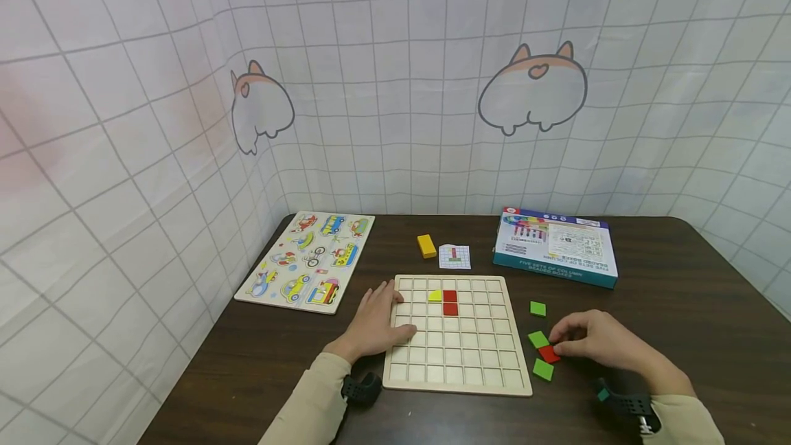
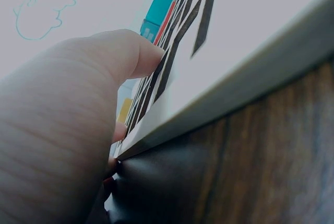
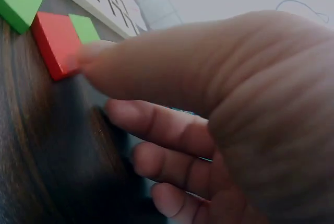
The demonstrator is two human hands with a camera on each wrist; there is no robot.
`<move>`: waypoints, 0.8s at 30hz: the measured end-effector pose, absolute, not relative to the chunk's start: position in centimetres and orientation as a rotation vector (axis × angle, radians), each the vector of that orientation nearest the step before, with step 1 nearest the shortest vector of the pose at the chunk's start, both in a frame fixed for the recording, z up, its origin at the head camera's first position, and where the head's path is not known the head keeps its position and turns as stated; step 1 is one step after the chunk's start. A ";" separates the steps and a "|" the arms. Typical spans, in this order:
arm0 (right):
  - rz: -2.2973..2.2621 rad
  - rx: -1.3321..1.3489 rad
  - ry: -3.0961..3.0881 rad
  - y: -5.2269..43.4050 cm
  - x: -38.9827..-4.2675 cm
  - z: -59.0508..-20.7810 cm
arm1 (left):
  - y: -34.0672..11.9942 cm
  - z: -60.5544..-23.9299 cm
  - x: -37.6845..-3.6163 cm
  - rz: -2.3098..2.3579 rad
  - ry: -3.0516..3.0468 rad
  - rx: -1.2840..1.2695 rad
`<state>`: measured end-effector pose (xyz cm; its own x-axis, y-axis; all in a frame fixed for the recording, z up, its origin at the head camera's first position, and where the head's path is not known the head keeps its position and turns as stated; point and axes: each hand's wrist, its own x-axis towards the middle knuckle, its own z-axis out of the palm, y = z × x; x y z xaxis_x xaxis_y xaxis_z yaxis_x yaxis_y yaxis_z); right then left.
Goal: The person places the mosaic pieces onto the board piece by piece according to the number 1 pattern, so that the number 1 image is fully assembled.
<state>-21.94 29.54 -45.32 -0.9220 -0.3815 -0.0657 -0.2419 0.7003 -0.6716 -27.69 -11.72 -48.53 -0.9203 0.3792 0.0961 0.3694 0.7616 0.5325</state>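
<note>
My right hand [image 1: 596, 342] sits lower right of the head view, fingers curled, tips on the red tile [image 1: 548, 354]. Right wrist view: thumb tip touches the red tile's [image 3: 56, 44] edge, other fingers curled underneath. Cannot tell if it's pinched or only touched.

Left hand [image 1: 373, 325] lies flat, fingers relaxed and spread over the left edge of the grid board [image 1: 457, 362]. It presses and holds nothing.

Key relation: the red tile lies on the desk [image 1: 680, 307] just right of the board's lower right side. The two red tiles already seated [image 1: 450, 302] are up and left of it, upper middle of the grid, with a yellow piece [image 1: 435, 296] beside them. My right hand is the nearer one. The tile is square, so no long axis.

Materials: tiles are flat painted wood, matte with crisp edges. Three green tiles [image 1: 538, 339] are next to the red one, two close by and one farther up. The board is pale wood with shallow square cells. The desk is dark wood grain.

Upper part of the frame: yellow block [image 1: 426, 246], pattern card [image 1: 454, 257], cardboard box [image 1: 556, 247]. Vehicle puzzle board [image 1: 309, 259] at left.
</note>
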 end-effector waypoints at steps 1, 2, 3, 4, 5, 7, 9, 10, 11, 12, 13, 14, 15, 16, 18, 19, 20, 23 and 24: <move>-1.041 -0.528 2.676 29.6 -22.0 -45.3 | -11.7 -48.5 -27.7 0.880 2.932 0.623; -1.055 -0.553 2.650 29.6 -22.0 -45.3 | -11.7 -48.6 -27.7 0.879 2.933 0.624; -1.067 -0.572 2.628 29.6 -22.0 -45.2 | -11.7 -48.6 -27.7 0.879 2.934 0.625; -1.078 -0.580 2.610 29.6 -22.0 -45.2 | -11.7 -48.6 -27.7 0.877 2.935 0.627; -1.087 -0.599 2.594 29.6 -22.0 -45.2 | -11.7 -48.6 -27.7 0.875 2.937 0.628; -1.097 -0.614 2.582 29.6 -21.9 -45.3 | -11.7 -48.6 -27.8 0.876 2.939 0.632; -1.099 -0.620 2.580 29.5 -21.9 -45.4 | -11.7 -48.7 -27.8 0.877 2.940 0.635; -1.098 -0.622 2.582 29.5 -22.0 -45.5 | -11.7 -48.7 -27.8 0.876 2.941 0.634; -1.095 -0.625 2.584 29.5 -22.0 -45.5 | -11.7 -48.7 -27.7 0.876 2.940 0.633; -1.092 -0.618 2.586 29.5 -22.0 -45.5 | -11.7 -48.6 -27.7 0.874 2.940 0.632; -1.090 -0.618 2.587 29.5 -22.1 -45.6 | -11.7 -48.6 -27.7 0.870 2.940 0.631; -1.089 -0.615 2.586 29.5 -22.1 -45.6 | -11.7 -48.6 -27.7 0.868 2.940 0.629; -1.088 -0.612 2.584 29.5 -22.1 -45.6 | -11.7 -48.6 -27.7 0.866 2.940 0.628; -1.088 -0.615 2.582 29.5 -22.1 -45.6 | -11.7 -48.6 -27.7 0.865 2.940 0.628; -1.088 -0.613 2.576 29.6 -22.0 -45.6 | -11.7 -48.6 -27.7 0.866 2.941 0.631; -1.087 -0.616 2.573 29.6 -22.0 -45.6 | -11.7 -48.6 -27.7 0.870 2.941 0.633; -1.082 -0.618 2.573 29.6 -21.9 -45.5 | -11.7 -48.6 -27.7 0.874 2.940 0.635; -1.066 -0.625 2.574 29.5 -21.8 -45.4 | -11.8 -48.6 -27.7 0.882 2.937 0.642; -1.060 -0.624 2.575 29.5 -21.8 -45.4 | -11.8 -48.6 -27.7 0.883 2.937 0.644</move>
<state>-21.79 29.51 -45.38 -0.8652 -0.4920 -0.0971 -0.2812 0.6362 -0.7185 -27.71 -11.76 -48.62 -0.9154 0.3875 0.1087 0.3832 0.7567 0.5296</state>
